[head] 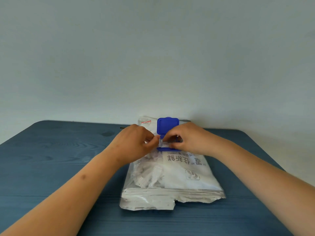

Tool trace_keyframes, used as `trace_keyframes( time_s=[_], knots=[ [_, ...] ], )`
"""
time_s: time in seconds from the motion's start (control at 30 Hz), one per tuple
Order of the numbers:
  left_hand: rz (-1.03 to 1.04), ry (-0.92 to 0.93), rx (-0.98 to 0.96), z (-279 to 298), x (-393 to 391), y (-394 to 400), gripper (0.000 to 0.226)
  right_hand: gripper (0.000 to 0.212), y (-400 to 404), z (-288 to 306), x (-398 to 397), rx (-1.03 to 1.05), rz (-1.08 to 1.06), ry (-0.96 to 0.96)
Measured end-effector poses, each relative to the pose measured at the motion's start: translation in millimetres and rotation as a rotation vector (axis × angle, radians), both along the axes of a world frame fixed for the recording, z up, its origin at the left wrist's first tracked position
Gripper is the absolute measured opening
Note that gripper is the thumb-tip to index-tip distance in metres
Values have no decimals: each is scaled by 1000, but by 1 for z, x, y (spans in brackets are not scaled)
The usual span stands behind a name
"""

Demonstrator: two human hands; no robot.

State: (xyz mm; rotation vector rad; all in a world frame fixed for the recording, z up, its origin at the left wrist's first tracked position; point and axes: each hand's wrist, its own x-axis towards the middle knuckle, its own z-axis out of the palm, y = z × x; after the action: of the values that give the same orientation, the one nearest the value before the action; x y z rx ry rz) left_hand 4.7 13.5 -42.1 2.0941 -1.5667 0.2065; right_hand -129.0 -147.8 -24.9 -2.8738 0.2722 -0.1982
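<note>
A clear and white plastic pack (172, 178) with printed characters lies flat on the blue wooden table (51, 159). Near its far end sits a blue plastic dispenser frame with its flip lid (167, 125) standing open. My left hand (134, 143) and my right hand (189, 138) both reach into the opening under the lid. The fingertips of each hand pinch the thin white plastic film (166, 143) showing in that opening. The fingertips hide most of the opening.
A pale wall (153, 57) rises directly behind the table's far edge. A thin dark object (123, 127) lies at the far edge, left of the pack. The pack's torn near edge (170, 200) points towards me.
</note>
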Motion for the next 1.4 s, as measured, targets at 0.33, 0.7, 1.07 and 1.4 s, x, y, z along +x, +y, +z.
trace_keyframes(
  time_s=[0.33,0.7,1.07,1.4],
  knots=[
    [4,8,-11,-4,5,-1,58,24,6,14,26,-28,-74,168],
    [-6,-1,-7,-5,7,-4,57,19,10,12,23,12,-124,207],
    [-1,-6,-31,-7,7,-4,47,15,13,17,19,-58,-162,53],
    [-3,-2,-7,-5,6,-3,47,12,5,31,6,-117,-221,-67]
  ],
)
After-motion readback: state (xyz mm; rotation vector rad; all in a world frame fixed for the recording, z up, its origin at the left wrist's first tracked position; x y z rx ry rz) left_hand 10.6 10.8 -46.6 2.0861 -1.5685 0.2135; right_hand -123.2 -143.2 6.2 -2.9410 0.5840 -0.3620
